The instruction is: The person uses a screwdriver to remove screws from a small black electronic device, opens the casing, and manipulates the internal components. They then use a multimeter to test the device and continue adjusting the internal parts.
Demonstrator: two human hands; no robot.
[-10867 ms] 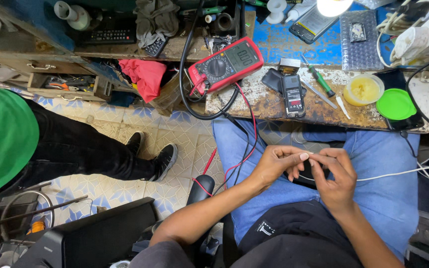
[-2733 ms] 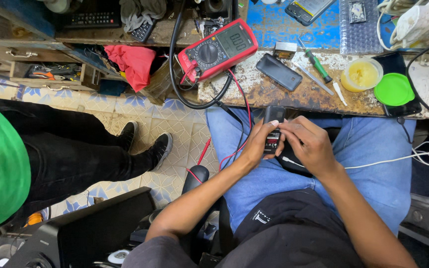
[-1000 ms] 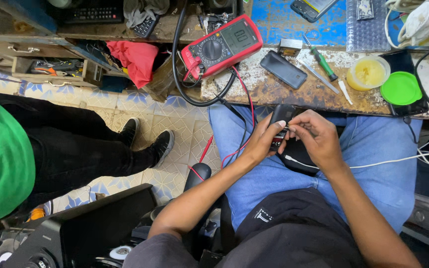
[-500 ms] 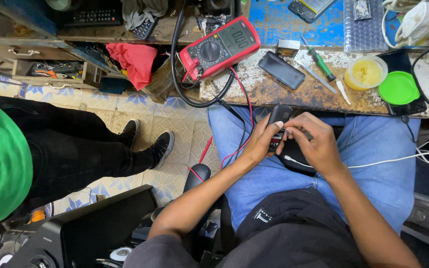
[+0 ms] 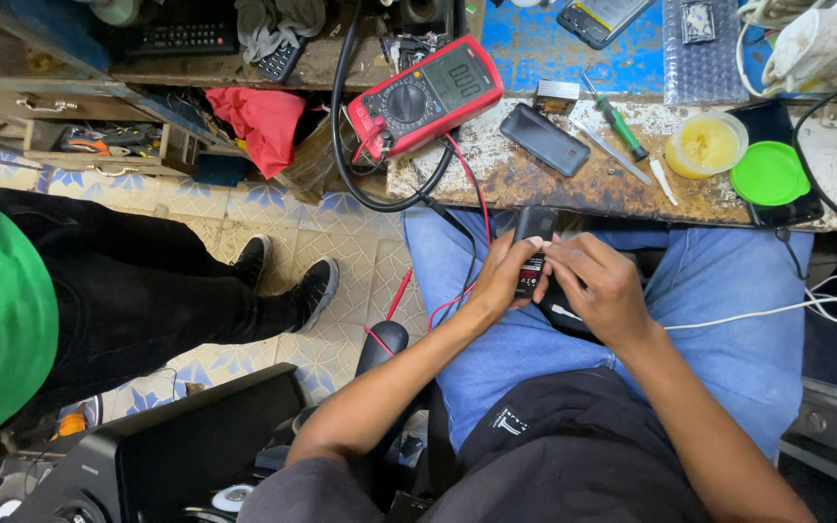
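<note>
We are pinching a small black rectangular device (image 5: pixel 533 254) between left hand (image 5: pixel 496 286) and right hand (image 5: pixel 601 291) fingertips over our lap; it is likely risking slipping floorward.

Single head camera looks steeply down, close over the lap; workbench (image 5: pixel 573 184) edge above

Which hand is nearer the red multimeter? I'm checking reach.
Left. The left hand sits below the red multimeter, on the small black device; the right hand lies farther right.
</note>
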